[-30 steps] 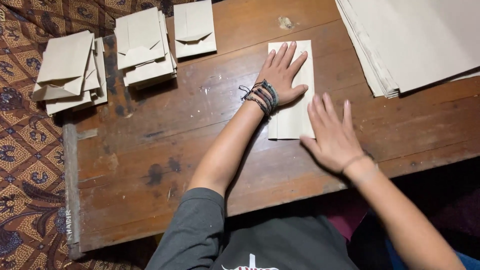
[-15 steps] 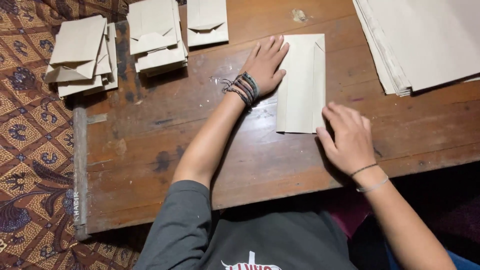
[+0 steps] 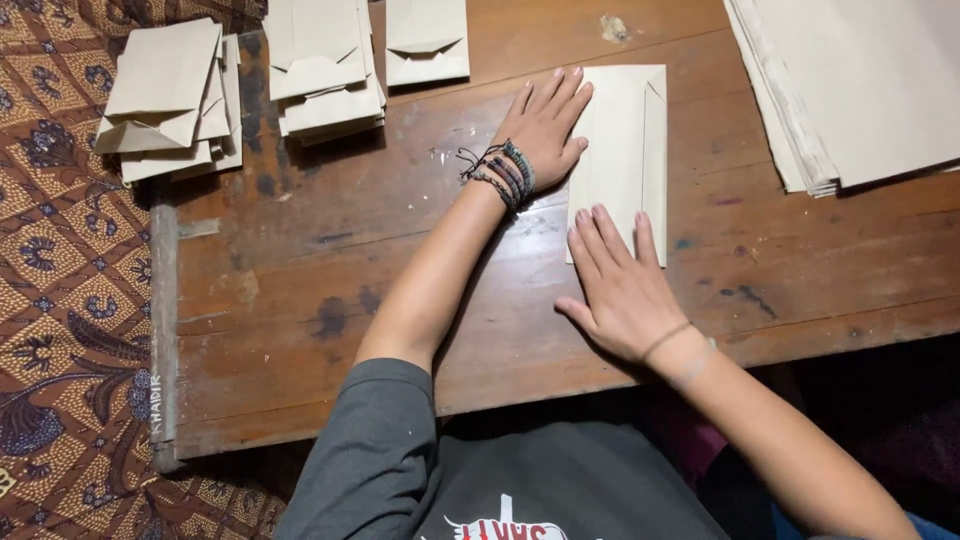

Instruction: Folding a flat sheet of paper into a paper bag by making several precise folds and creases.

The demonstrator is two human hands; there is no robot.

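Head view | left hand (image 3: 545, 125) and right hand (image 3: 618, 285) flat, grasping nothing, on folded paper (image 3: 625, 140) | press evenly outward along crease beneath palms.

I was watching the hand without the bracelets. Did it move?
Yes. The right hand slid left, from the bare table beside the folded paper onto the paper's near end, fingers flat, opposite the left hand.

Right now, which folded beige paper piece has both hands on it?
The long folded beige paper beneath left hand and right hand; the folded stacks lie untouched.
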